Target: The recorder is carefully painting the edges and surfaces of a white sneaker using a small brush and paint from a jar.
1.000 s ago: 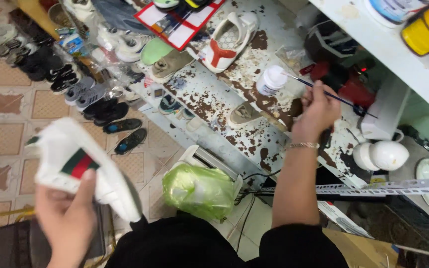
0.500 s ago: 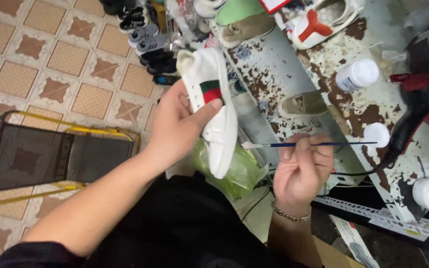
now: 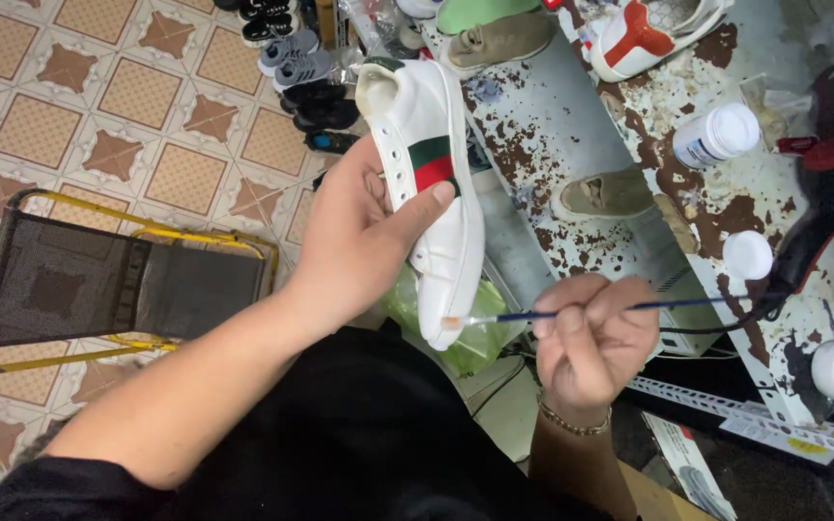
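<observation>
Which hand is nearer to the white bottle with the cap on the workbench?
Right. The right hand, holding the thin brush, sits below the white bottle. The left hand grips the white sneaker, farther left.

white labelled bottle on workbench

A smooth, matt white leather-like sneaker with a woven cloth stripe is seen. The tabletop is painted metal, rough with rust patches. Glossy white plastic is shown by the bottle. The floor is tiled.
</observation>
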